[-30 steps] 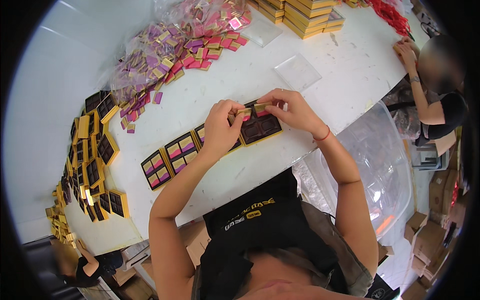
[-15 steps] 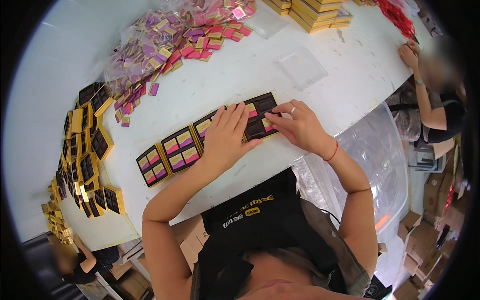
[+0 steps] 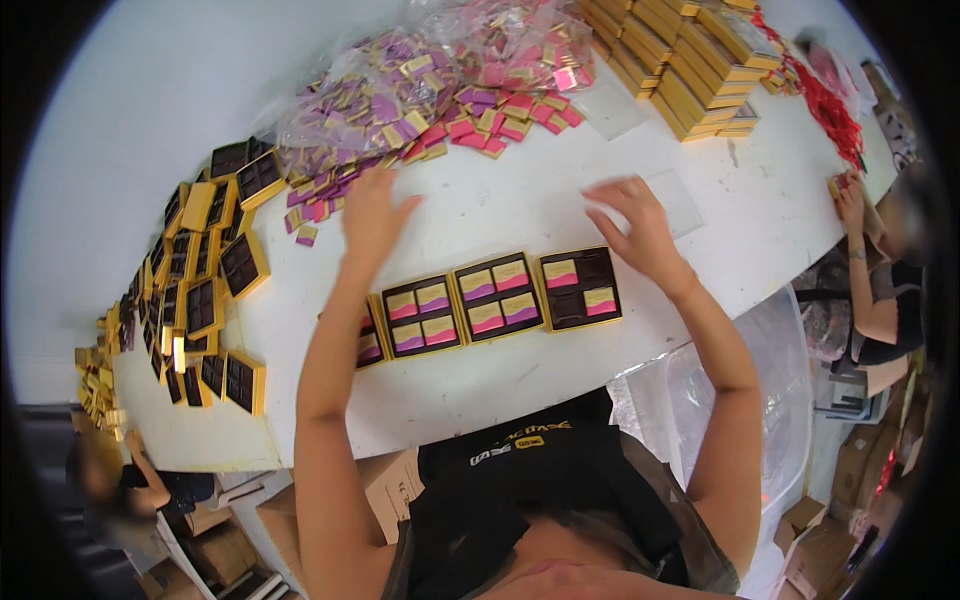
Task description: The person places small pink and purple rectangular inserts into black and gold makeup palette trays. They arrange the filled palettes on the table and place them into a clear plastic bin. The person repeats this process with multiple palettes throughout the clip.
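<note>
My left hand point(image 3: 376, 222) reaches over the table by the near edge of a heap of small purple and pink wrapped squares point(image 3: 400, 110); its thumb stands apart and nothing shows in it. To the right, my right hand point(image 3: 640, 228) hovers above the rightmost box, fingers spread, slightly blurred and empty. That gold-edged box point(image 3: 566, 306) has a dark divided insert with squares in its upper left and lower right compartments; the other two are bare. Left of it, two boxes point(image 3: 498, 296) point(image 3: 420, 318) have all four compartments filled. My left forearm partly hides another box point(image 3: 370, 335).
Dark-insert boxes point(image 3: 205, 300) lie piled at the left. Stacked gold boxes point(image 3: 690, 70) stand at the back, near red cords point(image 3: 825, 105). A clear plastic lid point(image 3: 675, 203) lies beyond my right hand. Co-workers sit at the far right point(image 3: 880, 260) and lower left point(image 3: 140, 480).
Both hands have come off the row of boxes. The left went forward to the heap, the right up from the rightmost box. The whole view has shifted, with more stacked boxes showing.
</note>
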Demonstrator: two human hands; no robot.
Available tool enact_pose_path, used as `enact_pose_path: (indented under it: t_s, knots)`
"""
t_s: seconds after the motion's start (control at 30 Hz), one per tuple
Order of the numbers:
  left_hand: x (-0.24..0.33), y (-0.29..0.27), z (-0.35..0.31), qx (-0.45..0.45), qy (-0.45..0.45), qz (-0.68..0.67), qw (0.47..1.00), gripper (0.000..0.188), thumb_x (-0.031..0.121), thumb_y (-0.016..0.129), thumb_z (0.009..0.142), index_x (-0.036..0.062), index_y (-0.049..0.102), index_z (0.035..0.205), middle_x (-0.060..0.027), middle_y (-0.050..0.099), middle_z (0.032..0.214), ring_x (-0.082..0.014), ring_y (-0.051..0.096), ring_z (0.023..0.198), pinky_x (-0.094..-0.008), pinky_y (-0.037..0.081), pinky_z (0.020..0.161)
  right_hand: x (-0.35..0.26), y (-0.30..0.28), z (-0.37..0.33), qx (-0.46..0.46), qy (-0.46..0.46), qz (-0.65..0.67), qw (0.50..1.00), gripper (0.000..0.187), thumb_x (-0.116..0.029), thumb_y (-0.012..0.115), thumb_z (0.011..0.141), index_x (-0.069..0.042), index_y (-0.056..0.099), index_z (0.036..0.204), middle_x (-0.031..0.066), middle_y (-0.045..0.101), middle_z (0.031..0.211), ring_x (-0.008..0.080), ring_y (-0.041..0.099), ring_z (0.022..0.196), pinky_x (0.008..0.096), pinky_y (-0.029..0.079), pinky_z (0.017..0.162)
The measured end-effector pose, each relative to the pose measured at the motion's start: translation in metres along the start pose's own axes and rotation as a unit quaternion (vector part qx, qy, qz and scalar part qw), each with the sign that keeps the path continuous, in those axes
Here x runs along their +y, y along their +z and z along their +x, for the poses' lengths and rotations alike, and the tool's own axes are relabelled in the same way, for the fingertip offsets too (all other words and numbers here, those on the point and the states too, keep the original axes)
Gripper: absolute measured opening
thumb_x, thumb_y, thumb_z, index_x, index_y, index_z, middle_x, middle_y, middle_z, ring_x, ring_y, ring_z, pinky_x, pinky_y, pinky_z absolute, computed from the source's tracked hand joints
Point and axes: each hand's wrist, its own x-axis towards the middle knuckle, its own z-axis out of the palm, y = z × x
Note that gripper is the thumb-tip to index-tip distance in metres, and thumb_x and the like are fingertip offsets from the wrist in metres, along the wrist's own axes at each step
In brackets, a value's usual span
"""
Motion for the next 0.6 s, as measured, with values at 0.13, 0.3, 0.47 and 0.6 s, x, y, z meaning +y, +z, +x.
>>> enact_pose_path:
  t_s: [0.13, 0.3, 0.47, 0.6]
  knots:
    - [-0.05, 0.016, 0.014, -0.066, -0.054, -0.028, 0.996, 0.042, 0.024, 0.076, 0.08, 0.0062, 0.065, 0.117, -0.0136, 0.065, 0.1, -0.0308, 0.065, 0.087, -0.0416, 0.052, 0.077, 0.061, 0.053, 0.063, -0.016, 0.089, 0.008, 0.996, 0.025, -0.014, 0.074, 0.083, -0.005, 0.07, 0.106, 0.0149, 0.066, 0.104, 0.0336, 0.063, 0.094, 0.0397, 0.052, 0.084]
    - [-0.04, 0.014, 0.02, -0.02, -0.034, 0.0, 0.999, 0.037, 0.015, 0.072, 0.08, 0.006, 0.067, 0.115, -0.0127, 0.067, 0.089, -0.03, 0.067, 0.077, -0.0412, 0.052, 0.07, 0.089, 0.091, 0.103, -0.04, 0.202, -0.143, 0.968, 0.028, -0.019, 0.076, 0.076, -0.002, 0.068, 0.097, 0.0174, 0.064, 0.099, 0.0345, 0.064, 0.089, 0.042, 0.053, 0.081]
    - [-0.048, -0.004, 0.016, -0.108, -0.165, -0.231, 0.953, 0.041, 0.007, 0.068, 0.085, 0.0081, 0.063, 0.126, -0.01, 0.07, 0.09, -0.019, 0.067, 0.078, -0.0315, 0.054, 0.072, 0.098, 0.089, 0.109, -0.097, 0.237, -0.121, 0.959, 0.022, -0.015, 0.073, 0.077, -0.005, 0.068, 0.096, 0.0188, 0.064, 0.107, 0.0365, 0.064, 0.098, 0.0436, 0.053, 0.082]
    - [0.018, -0.022, 0.003, -0.174, -0.166, -0.541, 0.806, 0.037, 0.004, 0.062, 0.092, 0.0082, 0.063, 0.129, -0.0026, 0.067, 0.092, -0.0118, 0.065, 0.083, -0.0266, 0.053, 0.079, 0.116, 0.075, 0.085, -0.117, 0.223, -0.066, 0.965, 0.021, -0.014, 0.073, 0.076, -0.006, 0.066, 0.094, 0.018, 0.066, 0.101, 0.0347, 0.065, 0.095, 0.0421, 0.053, 0.081]
